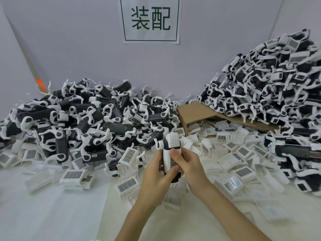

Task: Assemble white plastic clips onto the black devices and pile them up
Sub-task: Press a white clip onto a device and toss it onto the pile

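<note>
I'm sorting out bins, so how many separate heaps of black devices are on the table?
2. The left heap lies left of the cardboard; the taller right heap rises against the wall. The held device belongs to neither; anything beyond the frame is unseen.

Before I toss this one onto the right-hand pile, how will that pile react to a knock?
The right-hand pile is steep and loosely heaped, so pieces would probably slide rather than stay put. Its foot rests on a tilted cardboard sheet, which may flex or shift. Protruding white arms look interlocked, so several units could drag down together.
</note>
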`<state>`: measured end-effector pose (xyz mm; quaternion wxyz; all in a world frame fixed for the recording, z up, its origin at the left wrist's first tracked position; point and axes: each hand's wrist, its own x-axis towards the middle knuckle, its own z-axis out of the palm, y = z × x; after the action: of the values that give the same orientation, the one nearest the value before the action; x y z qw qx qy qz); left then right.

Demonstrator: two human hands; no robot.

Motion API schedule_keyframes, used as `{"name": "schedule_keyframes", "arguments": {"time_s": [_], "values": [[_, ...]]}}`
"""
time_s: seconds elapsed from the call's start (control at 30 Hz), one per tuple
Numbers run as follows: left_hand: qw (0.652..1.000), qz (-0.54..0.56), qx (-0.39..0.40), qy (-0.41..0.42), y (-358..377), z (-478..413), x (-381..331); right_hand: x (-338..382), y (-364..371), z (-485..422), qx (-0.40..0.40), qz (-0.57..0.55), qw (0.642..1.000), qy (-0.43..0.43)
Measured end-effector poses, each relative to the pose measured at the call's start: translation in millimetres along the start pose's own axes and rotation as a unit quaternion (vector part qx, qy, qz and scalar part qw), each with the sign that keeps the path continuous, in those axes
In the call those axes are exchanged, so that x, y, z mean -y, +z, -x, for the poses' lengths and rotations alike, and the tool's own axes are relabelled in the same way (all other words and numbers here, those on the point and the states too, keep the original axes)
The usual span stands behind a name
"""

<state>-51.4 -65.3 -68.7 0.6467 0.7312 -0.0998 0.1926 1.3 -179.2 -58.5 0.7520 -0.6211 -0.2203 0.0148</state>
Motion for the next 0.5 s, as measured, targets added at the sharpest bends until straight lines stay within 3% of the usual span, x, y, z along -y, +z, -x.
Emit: {"name": "schedule_keyframes", "arguments": {"time_s": [0.17, 0.27, 0.4, 0.5], "values": [[0.999, -0.023, -0.027, 0.007, 2.4, 0.3, 0.8, 1.9, -3.6, -1.0, 0.030, -0.034, 0.999, 0.027], [0.997, -0.052, -0.053, 0.016, -0.8, -0.7, 0.8, 4.6, -2.6, -1.8, 0.044, 0.009, 0.998, 0.053], [0.992, -0.092, -0.075, 0.039, -6.4, -0.1, -2.3, 20.8, -17.8, -5.4, -0.004, 0.065, 0.997, 0.040], [0.988, -0.119, -0.084, 0.058, -6.9, 1.1, -2.2, 35.5, -35.7, -6.2, 0.129, 0.130, 0.983, 0.006]]}}
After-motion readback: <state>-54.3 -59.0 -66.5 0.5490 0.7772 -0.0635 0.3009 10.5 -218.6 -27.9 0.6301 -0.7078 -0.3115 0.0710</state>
